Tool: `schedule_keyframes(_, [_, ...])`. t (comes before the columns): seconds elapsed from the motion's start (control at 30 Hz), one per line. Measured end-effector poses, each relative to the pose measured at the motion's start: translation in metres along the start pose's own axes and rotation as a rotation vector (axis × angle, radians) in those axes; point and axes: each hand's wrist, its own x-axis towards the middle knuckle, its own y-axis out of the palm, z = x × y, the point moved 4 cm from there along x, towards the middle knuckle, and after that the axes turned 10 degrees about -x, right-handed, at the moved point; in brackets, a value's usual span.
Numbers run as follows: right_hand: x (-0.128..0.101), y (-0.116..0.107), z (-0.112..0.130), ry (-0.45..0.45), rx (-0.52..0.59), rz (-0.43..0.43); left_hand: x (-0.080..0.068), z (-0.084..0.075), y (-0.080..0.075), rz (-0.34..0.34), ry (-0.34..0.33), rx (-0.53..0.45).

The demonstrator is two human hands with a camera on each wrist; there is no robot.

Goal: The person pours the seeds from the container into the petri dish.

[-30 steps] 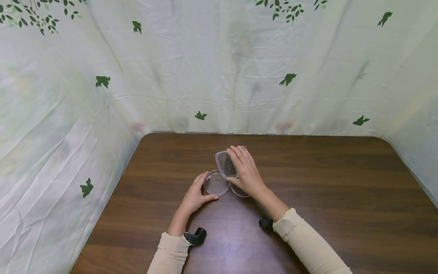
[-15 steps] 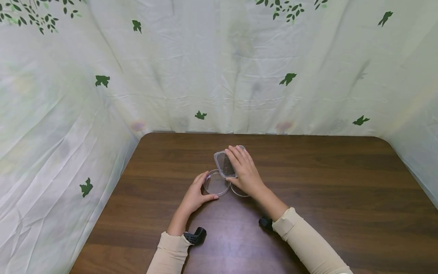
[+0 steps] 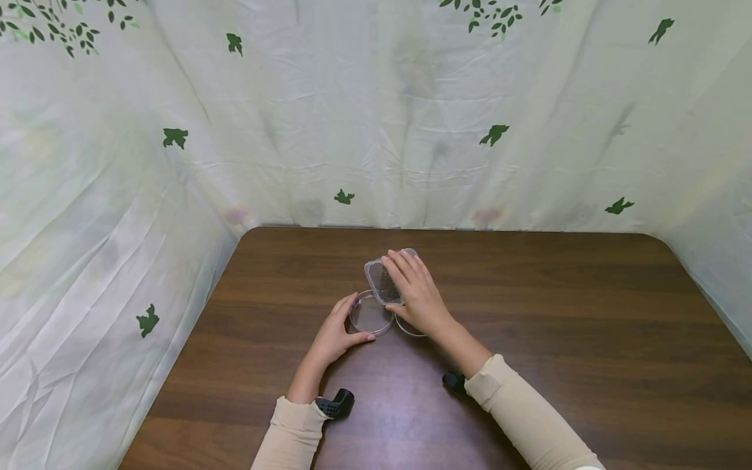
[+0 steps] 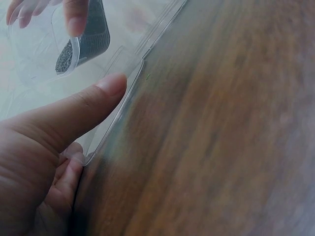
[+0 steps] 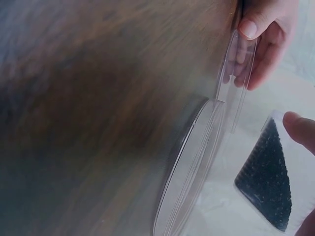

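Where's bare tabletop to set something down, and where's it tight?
Bare: the table from the right sleeve to its right edge; also between the two black wrist devices. Crowded: the middle, where the left hand grips the left dish, the right dish sits beside it, and the right hand holds the container.

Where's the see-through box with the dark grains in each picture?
Head: the clear box is just below centre, partly covered by the right hand.
Left wrist: the clear box is at the top left.
Right wrist: the clear box is at the lower right.
In all three: the left hand, holding a clear round dish.
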Motion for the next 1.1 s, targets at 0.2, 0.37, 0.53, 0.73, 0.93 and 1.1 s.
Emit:
schedule_keyframes(0.2, [0.0,-0.0001,0.0001,-0.009,0.002,-0.018,-0.0003,-0.0007,0.0003,0.003,0.013,-0.017])
schedule_keyframes(0.37, [-0.0003,0.0018,0.0006,-0.017,-0.002,-0.016,-0.0004,-0.0007,0.0001,0.005,0.005,-0.013])
schedule_keyframes(0.53, [0.0007,0.0034,0.0016,-0.029,-0.019,-0.009,-0.0005,-0.0004,0.0002,0.008,0.0,-0.012])
schedule_keyframes(0.73, [0.0009,0.0036,0.0026,-0.039,-0.025,-0.012,-0.001,-0.0004,0.0005,0.008,-0.002,-0.019])
schedule_keyframes(0.93, [0.0005,0.0047,0.0031,-0.043,-0.031,-0.003,-0.0015,-0.0005,0.0004,0.013,-0.003,-0.023])
schedule_keyframes(1.1, [0.0011,0.0057,0.004,-0.046,-0.046,0.006,-0.0016,-0.0013,0.0,0.016,0.006,-0.026])
